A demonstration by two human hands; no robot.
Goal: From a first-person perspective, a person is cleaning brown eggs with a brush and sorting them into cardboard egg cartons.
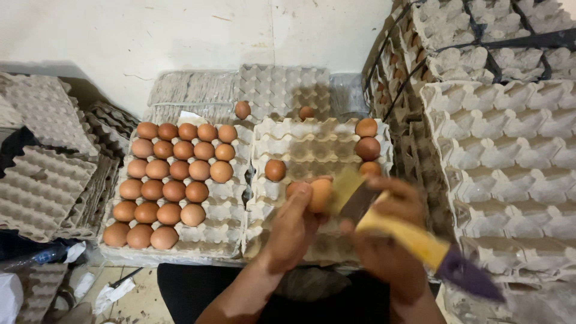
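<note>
Two hands are working close together over a grey pulp egg tray (312,144). The left hand (291,231) is closing its grip on a brown egg (318,195), held just above the tray's near cells. The right hand (393,240) is clamping its grip around a yellow-handled tool (414,237) with a purple end; the tool's flat, pale tip is lying against the egg, though blur is hiding the exact contact.

Left of the left grip, a fuller tray (231,192) is carrying rows of brown eggs (171,183). Beyond both grips, a few loose eggs (367,147) are sitting in the far cells. To the right of the right grip, stacks of empty trays (510,156) are rising.

The likely risk is pressure: if the tool is pushing too hard on the shell, it could crack, or the egg could be slipping from the fingers onto the eggs below.
</note>
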